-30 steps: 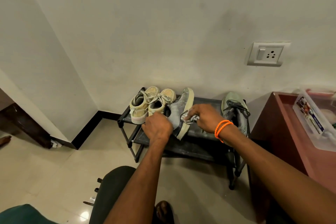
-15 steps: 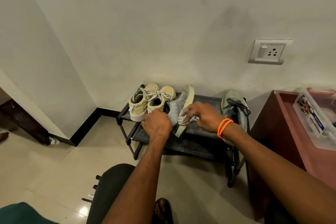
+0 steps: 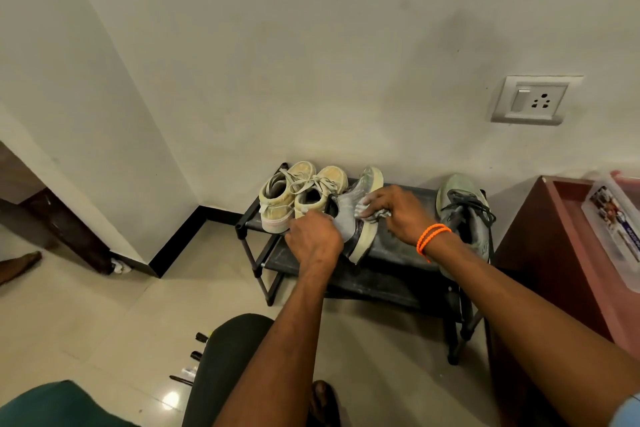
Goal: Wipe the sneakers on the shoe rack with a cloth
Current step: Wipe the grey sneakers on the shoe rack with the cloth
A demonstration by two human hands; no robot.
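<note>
A black two-tier shoe rack point(image 3: 408, 253) stands against the wall. On its top shelf a grey sneaker point(image 3: 349, 215) with a cream sole is tipped onto its side. My left hand point(image 3: 313, 239) grips its heel end. My right hand point(image 3: 398, 210) holds a crumpled grey-white cloth point(image 3: 372, 211) against the sneaker's upper side. A pair of beige sneakers point(image 3: 294, 198) sits at the shelf's left end. The other grey sneaker point(image 3: 467, 215) with dark laces lies at the right end.
A brown wooden cabinet point(image 3: 561, 253) stands right of the rack and carries a clear plastic box point(image 3: 616, 218). A wall socket point(image 3: 535, 100) is mounted above. My dark-trousered knee point(image 3: 228, 357) is low in front, over beige floor tiles.
My right hand with the cloth has slid along the grey sneaker toward its toe. The left hand kept its hold on the heel.
</note>
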